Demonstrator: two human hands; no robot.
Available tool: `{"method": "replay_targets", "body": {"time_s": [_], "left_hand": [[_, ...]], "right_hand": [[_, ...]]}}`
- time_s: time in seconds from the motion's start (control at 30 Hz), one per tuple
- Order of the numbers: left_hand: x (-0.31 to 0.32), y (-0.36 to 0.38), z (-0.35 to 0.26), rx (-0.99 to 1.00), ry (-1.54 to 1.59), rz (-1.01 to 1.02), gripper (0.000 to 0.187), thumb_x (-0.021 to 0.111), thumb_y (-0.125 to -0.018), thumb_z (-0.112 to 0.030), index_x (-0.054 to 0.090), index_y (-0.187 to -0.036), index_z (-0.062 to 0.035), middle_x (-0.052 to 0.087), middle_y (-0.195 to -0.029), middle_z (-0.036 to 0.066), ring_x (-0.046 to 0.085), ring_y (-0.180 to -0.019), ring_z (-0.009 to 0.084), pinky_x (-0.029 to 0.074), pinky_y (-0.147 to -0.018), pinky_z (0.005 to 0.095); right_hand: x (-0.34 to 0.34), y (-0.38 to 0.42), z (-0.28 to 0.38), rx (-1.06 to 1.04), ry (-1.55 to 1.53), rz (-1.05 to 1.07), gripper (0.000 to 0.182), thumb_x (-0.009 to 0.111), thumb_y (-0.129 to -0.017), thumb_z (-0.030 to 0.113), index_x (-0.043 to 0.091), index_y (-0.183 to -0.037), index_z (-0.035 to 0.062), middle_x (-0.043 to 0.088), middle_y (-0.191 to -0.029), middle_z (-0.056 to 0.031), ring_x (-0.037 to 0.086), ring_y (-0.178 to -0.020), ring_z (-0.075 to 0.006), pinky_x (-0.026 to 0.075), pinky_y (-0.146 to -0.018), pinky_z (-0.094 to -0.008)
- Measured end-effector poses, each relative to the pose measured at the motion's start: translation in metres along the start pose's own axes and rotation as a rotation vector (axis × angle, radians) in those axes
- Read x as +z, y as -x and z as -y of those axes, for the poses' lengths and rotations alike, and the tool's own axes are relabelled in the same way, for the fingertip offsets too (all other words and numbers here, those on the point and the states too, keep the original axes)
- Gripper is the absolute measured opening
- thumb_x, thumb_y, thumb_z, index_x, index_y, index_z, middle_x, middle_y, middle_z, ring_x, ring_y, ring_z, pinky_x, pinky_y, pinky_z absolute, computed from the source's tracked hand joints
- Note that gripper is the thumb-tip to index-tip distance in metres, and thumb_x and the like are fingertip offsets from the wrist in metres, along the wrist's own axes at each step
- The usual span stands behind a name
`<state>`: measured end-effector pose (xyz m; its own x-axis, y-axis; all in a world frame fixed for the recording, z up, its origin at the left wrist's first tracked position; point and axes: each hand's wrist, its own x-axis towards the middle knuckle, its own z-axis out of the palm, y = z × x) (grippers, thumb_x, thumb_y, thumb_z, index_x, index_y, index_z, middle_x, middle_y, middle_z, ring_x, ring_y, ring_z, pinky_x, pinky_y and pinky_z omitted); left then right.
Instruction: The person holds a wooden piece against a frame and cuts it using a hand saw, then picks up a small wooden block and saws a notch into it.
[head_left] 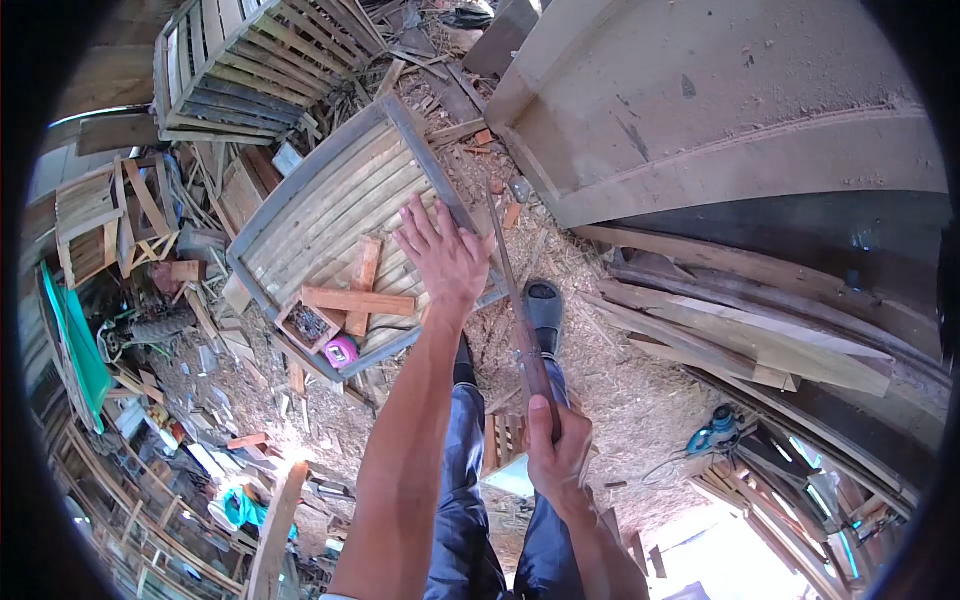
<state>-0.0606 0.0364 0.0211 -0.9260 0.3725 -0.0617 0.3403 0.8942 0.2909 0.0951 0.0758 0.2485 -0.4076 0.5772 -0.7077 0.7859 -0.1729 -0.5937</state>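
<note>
My right hand (558, 450) is wrapped round the handle of a handsaw (508, 255), whose narrow blade points away from me, edge-on. The blade runs close beside the right edge of a slatted wooden panel (345, 190) with a grey frame. Palm down with fingers spread, my left hand (445, 255) lies over the panel near that edge. A small reddish wood end (489, 244) shows beside its thumb, the rest hidden beneath the hand. Left of my hand, two crossed reddish wood strips (358, 301), a small box of nails (307, 326) and a pink tape measure (341, 350) rest on the panel.
Sawdust and wood scraps cover the floor round my sandalled foot (543, 305). A large brown board (700, 90) leans at the upper right, above stacked planks (750, 320). A slatted crate (260, 70) stands at the upper left. A blue power tool (715, 432) lies at the right.
</note>
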Motion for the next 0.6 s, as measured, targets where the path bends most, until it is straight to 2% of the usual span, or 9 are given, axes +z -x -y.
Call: {"method": "replay_targets", "body": {"time_s": [0.1, 0.2, 0.27, 0.37, 0.43, 0.57, 0.6], "left_hand": [[-0.004, 0.007, 0.006, 0.009, -0.029, 0.048, 0.057, 0.044, -0.086, -0.027, 0.043, -0.135, 0.0025, 0.02, -0.153, 0.025, 0.014, -0.143, 0.044, 0.01, -0.114, 0.0614], [-0.004, 0.006, 0.008, 0.012, 0.088, 0.034, 0.06, 0.045, -0.086, -0.029, 0.041, -0.137, 0.0033, 0.018, -0.153, 0.025, 0.012, -0.143, 0.0444, 0.009, -0.114, 0.0613], [0.0, 0.007, 0.008, 0.012, 0.121, 0.048, 0.062, 0.044, -0.087, -0.031, 0.041, -0.137, 0.0057, 0.016, -0.155, 0.025, 0.008, -0.145, 0.0437, 0.005, -0.115, 0.0607], [0.004, 0.007, 0.01, 0.022, 0.153, 0.03, 0.064, 0.046, -0.087, -0.029, 0.038, -0.139, 0.007, 0.015, -0.156, 0.025, 0.006, -0.145, 0.0443, 0.003, -0.115, 0.0597], [0.0, 0.008, 0.009, 0.042, 0.145, 0.018, 0.064, 0.046, -0.088, -0.029, 0.036, -0.14, 0.0061, 0.019, -0.154, 0.026, 0.009, -0.144, 0.0459, 0.004, -0.115, 0.0602], [-0.005, 0.005, 0.005, 0.017, 0.056, 0.108, 0.065, 0.042, -0.089, -0.03, 0.036, -0.142, 0.0067, 0.014, -0.157, 0.025, 0.005, -0.146, 0.0437, 0.003, -0.117, 0.0565], [-0.004, 0.003, 0.003, 0.011, 0.007, 0.127, 0.064, 0.041, -0.089, -0.03, 0.037, -0.142, 0.0059, 0.015, -0.157, 0.025, 0.006, -0.146, 0.0437, 0.005, -0.117, 0.056]], "right_hand": [[0.006, 0.01, -0.004, 0.083, -0.106, 0.015, 0.041, 0.054, -0.097, 0.028, 0.058, -0.068, -0.001, 0.046, -0.046, -0.0082, 0.045, -0.041, -0.0148, 0.034, -0.043, -0.0356], [0.006, 0.004, -0.013, 0.11, -0.165, 0.013, 0.043, 0.054, -0.098, 0.029, 0.058, -0.068, -0.0009, 0.046, -0.047, -0.0058, 0.045, -0.042, -0.0129, 0.035, -0.044, -0.034], [0.004, 0.008, -0.015, 0.15, -0.215, 0.025, 0.046, 0.053, -0.099, 0.032, 0.058, -0.068, -0.0011, 0.046, -0.048, -0.0049, 0.045, -0.045, -0.0118, 0.035, -0.045, -0.0342], [0.01, 0.004, -0.029, 0.091, -0.122, -0.025, 0.047, 0.052, -0.099, 0.033, 0.058, -0.068, -0.0008, 0.046, -0.048, -0.0052, 0.044, -0.045, -0.0124, 0.034, -0.046, -0.0356], [0.012, 0.003, -0.029, 0.09, -0.164, -0.04, 0.046, 0.052, -0.099, 0.034, 0.057, -0.068, -0.0008, 0.045, -0.048, -0.0068, 0.044, -0.045, -0.0142, 0.033, -0.046, -0.0364], [0.017, 0.002, -0.013, 0.072, -0.113, -0.073, 0.046, 0.053, -0.098, 0.032, 0.057, -0.067, -0.0011, 0.045, -0.048, -0.012, 0.046, -0.045, -0.0198, 0.035, -0.047, -0.0384], [0.017, 0.002, -0.006, 0.106, -0.082, -0.072, 0.044, 0.053, -0.098, 0.031, 0.058, -0.068, -0.0015, 0.047, -0.05, -0.0153, 0.048, -0.044, -0.0237, 0.036, -0.047, -0.0403]]}}
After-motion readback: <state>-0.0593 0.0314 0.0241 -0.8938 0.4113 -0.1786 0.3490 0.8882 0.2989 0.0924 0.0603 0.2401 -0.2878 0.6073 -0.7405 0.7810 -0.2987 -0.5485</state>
